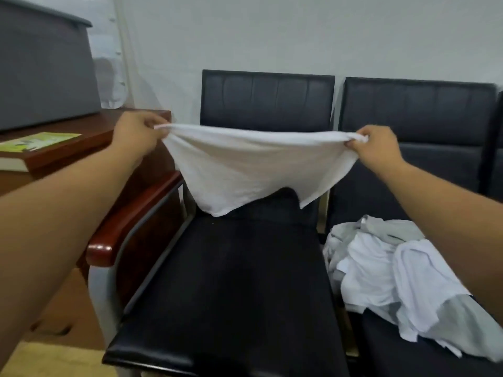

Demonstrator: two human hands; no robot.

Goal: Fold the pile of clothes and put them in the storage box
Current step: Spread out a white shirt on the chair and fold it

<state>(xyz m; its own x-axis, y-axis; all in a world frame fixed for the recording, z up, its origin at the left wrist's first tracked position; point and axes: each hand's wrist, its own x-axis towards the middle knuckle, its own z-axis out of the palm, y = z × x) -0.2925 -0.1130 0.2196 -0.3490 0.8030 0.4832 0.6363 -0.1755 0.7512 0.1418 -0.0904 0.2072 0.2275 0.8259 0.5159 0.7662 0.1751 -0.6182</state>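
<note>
Both pinch cloth edge — left hand, right hand | hem perhaps touches seat

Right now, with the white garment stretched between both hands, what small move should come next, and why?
Probably lower the white garment flat onto the black chair seat for folding: the left hand and right hand pinch its upper corners, and it hangs spread open above that seat.
</note>
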